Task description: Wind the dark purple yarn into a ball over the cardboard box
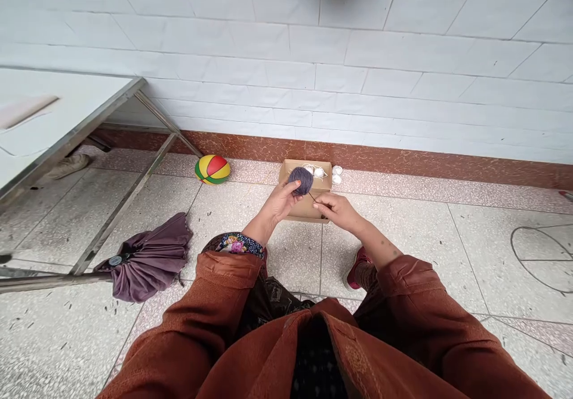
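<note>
My left hand (pixel 281 201) is closed round a ball of dark grey-purple yarn (pixel 301 181), its thumb pressed on the near side. To the right, my right hand (pixel 338 210) pinches a dark strand of yarn (pixel 312 197) that runs from the ball. Both hands are over an open cardboard box (pixel 308 209) on the floor. White yarn balls (pixel 319 172) lie at the far end of the box, partly hidden by the grey-purple ball. Outside its right side sit more white balls (pixel 337 174).
A beach ball (pixel 212 169) in red, yellow and green lies left of the box. A folded purple umbrella (pixel 152 259) rests by a metal-framed table (pixel 67 110). At the right is a wire frame (pixel 544 260). A tiled wall (pixel 385 104) stands behind.
</note>
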### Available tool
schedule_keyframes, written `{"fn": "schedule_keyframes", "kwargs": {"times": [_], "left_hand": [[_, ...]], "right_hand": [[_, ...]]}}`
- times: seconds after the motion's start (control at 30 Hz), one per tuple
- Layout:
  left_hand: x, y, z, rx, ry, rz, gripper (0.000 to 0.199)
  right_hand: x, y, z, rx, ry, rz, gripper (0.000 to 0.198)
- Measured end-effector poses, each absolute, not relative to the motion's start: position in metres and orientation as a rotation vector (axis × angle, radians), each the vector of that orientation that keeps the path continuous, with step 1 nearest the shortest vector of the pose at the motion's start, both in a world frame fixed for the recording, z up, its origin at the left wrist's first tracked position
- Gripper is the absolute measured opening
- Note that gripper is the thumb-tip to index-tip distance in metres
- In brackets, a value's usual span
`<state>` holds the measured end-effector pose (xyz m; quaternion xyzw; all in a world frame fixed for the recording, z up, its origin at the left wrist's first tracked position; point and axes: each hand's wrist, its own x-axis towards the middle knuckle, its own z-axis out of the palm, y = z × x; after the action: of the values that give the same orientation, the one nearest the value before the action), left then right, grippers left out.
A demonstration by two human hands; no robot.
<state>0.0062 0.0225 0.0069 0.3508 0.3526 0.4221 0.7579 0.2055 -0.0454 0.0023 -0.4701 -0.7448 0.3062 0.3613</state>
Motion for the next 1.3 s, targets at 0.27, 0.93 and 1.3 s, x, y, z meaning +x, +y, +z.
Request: {"fn": "schedule_keyframes", "kwargs": {"times": [0.27, 0.93, 1.3], "left_hand": [[0.009, 0.013, 0.002, 1.236, 0.911, 0.644, 0.049], [0.008, 0.014, 0.015, 0.806, 0.571, 0.882, 0.067], [0.006, 0.02, 0.002, 1.195, 0.907, 0.838, 0.058]], "right_hand": [[0.214, -0.037, 0.024, -1.217, -1.664, 0.784, 0.035], [0.199, -0.033, -0.023, -1.388, -1.771, 0.655, 0.022], [0.202, -0.049, 0.027, -1.052, -1.678, 0.97, 0.031]]}}
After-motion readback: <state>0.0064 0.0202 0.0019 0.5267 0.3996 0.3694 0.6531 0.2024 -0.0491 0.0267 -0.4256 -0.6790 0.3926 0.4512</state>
